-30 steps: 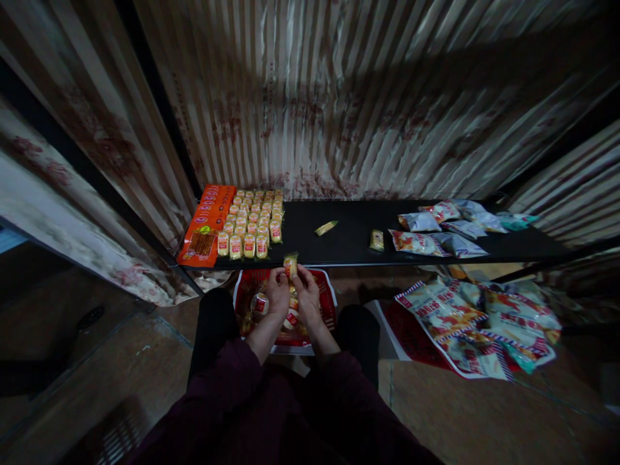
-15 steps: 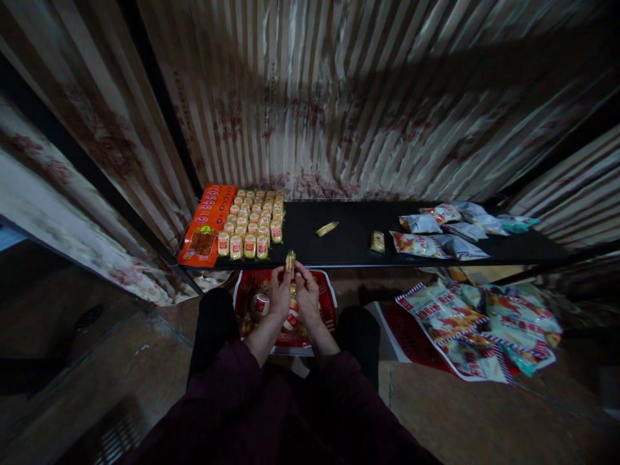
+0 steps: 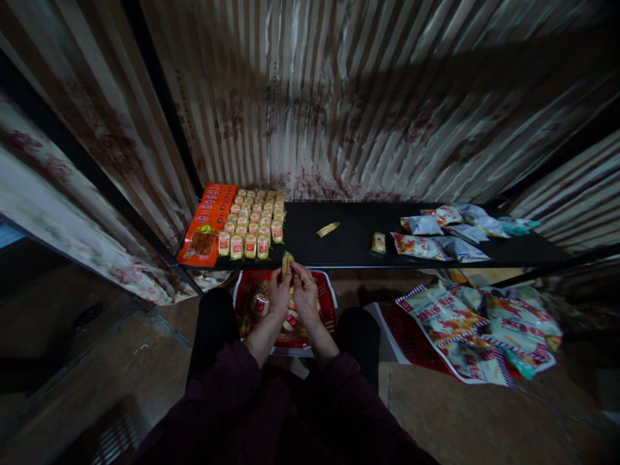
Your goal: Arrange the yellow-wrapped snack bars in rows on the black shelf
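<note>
Together, gripped a small yellow packet (image 3: 287, 261) upright between the fingers of the left hand (image 3: 279, 294) and the right hand (image 3: 306, 294), both clenched on it. Held just above a red basket (image 3: 330, 309) of similar packets, directly beneath the fingers. Beyond the fingers, faced the black worktop (image 3: 349, 247), with rows of packets (image 3: 254, 223) up-left of them and snack bags (image 3: 436, 236) well off to the right.
</note>
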The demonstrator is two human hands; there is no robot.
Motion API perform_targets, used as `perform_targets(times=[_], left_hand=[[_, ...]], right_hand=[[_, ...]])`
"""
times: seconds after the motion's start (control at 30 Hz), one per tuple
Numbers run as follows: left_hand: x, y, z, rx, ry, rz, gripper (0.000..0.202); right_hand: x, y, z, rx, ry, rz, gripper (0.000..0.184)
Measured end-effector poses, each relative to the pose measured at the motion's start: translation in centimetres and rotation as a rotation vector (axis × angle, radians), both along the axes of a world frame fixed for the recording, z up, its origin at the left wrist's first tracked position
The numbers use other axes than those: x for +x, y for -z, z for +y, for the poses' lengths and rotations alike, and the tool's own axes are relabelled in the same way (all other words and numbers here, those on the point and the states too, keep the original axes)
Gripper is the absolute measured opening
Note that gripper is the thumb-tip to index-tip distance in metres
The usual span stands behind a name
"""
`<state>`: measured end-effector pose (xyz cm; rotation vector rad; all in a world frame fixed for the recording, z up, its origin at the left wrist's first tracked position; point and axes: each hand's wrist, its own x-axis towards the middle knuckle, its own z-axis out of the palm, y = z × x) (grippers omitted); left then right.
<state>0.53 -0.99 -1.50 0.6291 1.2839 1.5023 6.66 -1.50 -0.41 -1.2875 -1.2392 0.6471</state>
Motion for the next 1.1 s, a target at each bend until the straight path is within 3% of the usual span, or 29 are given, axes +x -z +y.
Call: perform_targets(times=[0.4, 0.7, 0.93, 1.1], left_hand=[[-0.2, -0.3, 0.4, -0.085, -0.088, -0.093, 0.018], [0.1, -0.1, 0.6, -0.134, -0.14, -0.226, 0.019], [-0.2, -0.8, 0.4, -0.174, -0.108, -0.257, 0.016], [-0.7, -0.4, 0.7, -0.143, -0.083, -0.198, 0.013]], right_hand=[[0.0, 0.3, 0.1, -0.043, -0.024, 0.049, 0.031], [0.0, 1.0, 0.1, -0.116, 0.063, 0.03, 0.033], [-0.2, 0.6, -0.1, -0.087, 0.056, -0.045, 0.032], [-0.5, 0.0, -0.4, -0.036, 0.043, -0.121, 0.029]])
